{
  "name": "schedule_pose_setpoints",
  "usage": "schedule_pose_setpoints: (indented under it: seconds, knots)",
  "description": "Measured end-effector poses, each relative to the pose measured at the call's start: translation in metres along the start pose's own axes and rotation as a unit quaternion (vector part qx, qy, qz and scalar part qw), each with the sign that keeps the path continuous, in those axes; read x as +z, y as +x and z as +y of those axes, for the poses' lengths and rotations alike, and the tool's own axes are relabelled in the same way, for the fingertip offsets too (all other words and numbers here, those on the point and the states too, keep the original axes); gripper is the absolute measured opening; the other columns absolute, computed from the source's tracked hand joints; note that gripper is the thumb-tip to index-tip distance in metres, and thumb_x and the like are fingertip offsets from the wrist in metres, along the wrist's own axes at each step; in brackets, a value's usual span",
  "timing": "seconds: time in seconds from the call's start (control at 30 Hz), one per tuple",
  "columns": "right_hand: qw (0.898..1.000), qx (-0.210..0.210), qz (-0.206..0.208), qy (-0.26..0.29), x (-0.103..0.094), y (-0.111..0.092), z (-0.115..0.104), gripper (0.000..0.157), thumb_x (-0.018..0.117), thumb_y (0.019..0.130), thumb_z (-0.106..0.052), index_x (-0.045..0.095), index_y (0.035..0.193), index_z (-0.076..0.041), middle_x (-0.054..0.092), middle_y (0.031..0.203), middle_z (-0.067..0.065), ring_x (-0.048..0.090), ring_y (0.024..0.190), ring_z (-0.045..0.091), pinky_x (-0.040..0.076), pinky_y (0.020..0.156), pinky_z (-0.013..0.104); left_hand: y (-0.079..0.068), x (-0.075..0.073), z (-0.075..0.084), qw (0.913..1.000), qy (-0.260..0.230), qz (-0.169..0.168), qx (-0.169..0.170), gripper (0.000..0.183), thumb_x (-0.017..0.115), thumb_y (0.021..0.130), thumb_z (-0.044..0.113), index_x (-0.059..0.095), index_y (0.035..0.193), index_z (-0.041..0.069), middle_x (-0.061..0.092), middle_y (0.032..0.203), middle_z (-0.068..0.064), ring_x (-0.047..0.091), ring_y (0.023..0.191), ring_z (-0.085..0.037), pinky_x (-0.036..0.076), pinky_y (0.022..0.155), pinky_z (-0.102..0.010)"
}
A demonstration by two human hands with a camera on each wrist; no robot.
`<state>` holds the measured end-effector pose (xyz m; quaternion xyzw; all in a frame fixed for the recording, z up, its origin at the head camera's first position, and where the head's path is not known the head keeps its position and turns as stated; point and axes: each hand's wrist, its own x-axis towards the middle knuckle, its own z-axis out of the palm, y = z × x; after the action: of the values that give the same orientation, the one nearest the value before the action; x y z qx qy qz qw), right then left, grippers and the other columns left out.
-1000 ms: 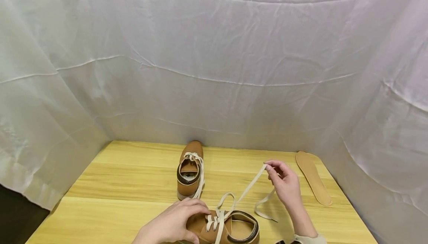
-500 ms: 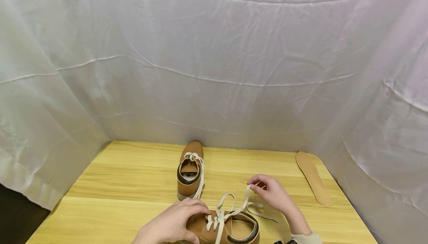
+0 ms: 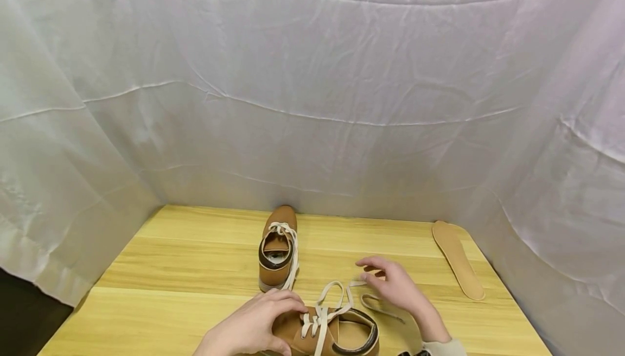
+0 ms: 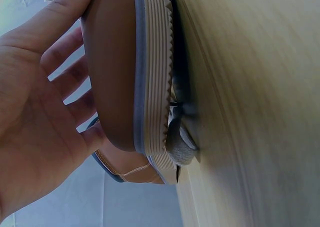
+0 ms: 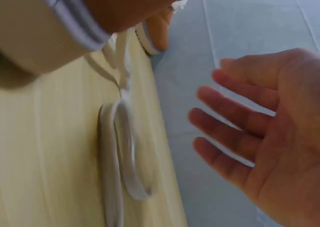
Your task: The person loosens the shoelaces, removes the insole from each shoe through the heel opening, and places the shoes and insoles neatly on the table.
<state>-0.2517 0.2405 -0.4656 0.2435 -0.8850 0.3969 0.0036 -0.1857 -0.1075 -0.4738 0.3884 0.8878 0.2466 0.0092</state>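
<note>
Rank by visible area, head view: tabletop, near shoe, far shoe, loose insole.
1. Tabletop
2. Near shoe, though the left hand covers part and the frame's bottom edge crops it
3. Far shoe
4. Loose insole, similar in length but narrower

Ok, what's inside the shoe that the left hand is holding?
Inside the shoe, a tan inner bottom shows toward the heel. Further toward the toe I can't see in: the brown top and the left hand cover it.

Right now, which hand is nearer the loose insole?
Right. The right hand is left of the insole, apart from it; the left hand is farther left, gripping the near shoe toward its toe.
</note>
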Motion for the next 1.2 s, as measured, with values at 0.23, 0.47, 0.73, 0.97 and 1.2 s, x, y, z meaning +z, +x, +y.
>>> schedule_pose_setpoints:
  seconds: [0.23, 0.47, 0.73, 0.97, 1.2]
  knots:
    - [0.995, -0.070, 0.024, 0.060, 0.002, 0.001, -0.021, 0.018, 0.068, 0.101, -0.016, 0.074, 0.118, -0.019, 0.073, 0.118, 0.010, 0.070, 0.101, 0.013, 0.059, 0.089, 0.035, -0.001, 0.002, -0.001, 0.9998, 0.007, 0.016, 0.014, 0.068, 0.093, 0.071, 0.043, 0.067, 0.133, 0.031, 0.061, 0.132, 0.018, 0.056, 0.125, -0.011, 0.052, 0.098, -0.044]
    - [0.979, -0.166, -0.049, 0.108, 0.014, 0.000, -0.039, 0.022, 0.068, 0.100, -0.006, 0.074, 0.117, -0.018, 0.074, 0.115, 0.006, 0.070, 0.103, 0.021, 0.059, 0.089, 0.035, -0.001, 0.002, -0.001, 0.9996, 0.006, 0.019, 0.017, 0.068, 0.094, 0.071, 0.041, 0.067, 0.133, 0.031, 0.061, 0.132, 0.019, 0.056, 0.124, -0.010, 0.052, 0.098, -0.043]
    - [0.959, -0.233, -0.133, 0.086, 0.027, 0.001, -0.047, 0.015, 0.073, 0.098, -0.012, 0.076, 0.111, -0.019, 0.074, 0.115, 0.002, 0.068, 0.112, 0.015, 0.055, 0.097, 0.034, -0.001, 0.002, -0.002, 0.9996, 0.007, 0.017, 0.021, 0.067, 0.093, 0.072, 0.043, 0.068, 0.133, 0.029, 0.061, 0.132, 0.018, 0.056, 0.124, -0.009, 0.052, 0.098, -0.042]
    - [0.945, -0.254, -0.182, 0.092, 0.036, 0.003, -0.049, 0.016, 0.074, 0.097, -0.012, 0.076, 0.112, -0.016, 0.074, 0.115, 0.004, 0.066, 0.114, 0.013, 0.054, 0.101, 0.033, -0.001, 0.000, -0.001, 1.0000, -0.001, 0.004, 0.006, 0.067, 0.091, 0.074, 0.045, 0.067, 0.134, 0.030, 0.060, 0.134, 0.017, 0.056, 0.126, -0.011, 0.051, 0.101, -0.043]
    - [0.945, -0.251, -0.189, 0.096, 0.039, 0.002, -0.049, 0.014, 0.073, 0.097, -0.012, 0.077, 0.110, -0.015, 0.074, 0.115, 0.003, 0.066, 0.113, 0.014, 0.053, 0.101, 0.033, -0.001, -0.001, 0.001, 0.9999, 0.002, 0.006, 0.008, 0.067, 0.091, 0.074, 0.046, 0.067, 0.134, 0.030, 0.061, 0.133, 0.017, 0.056, 0.125, -0.012, 0.052, 0.100, -0.042]
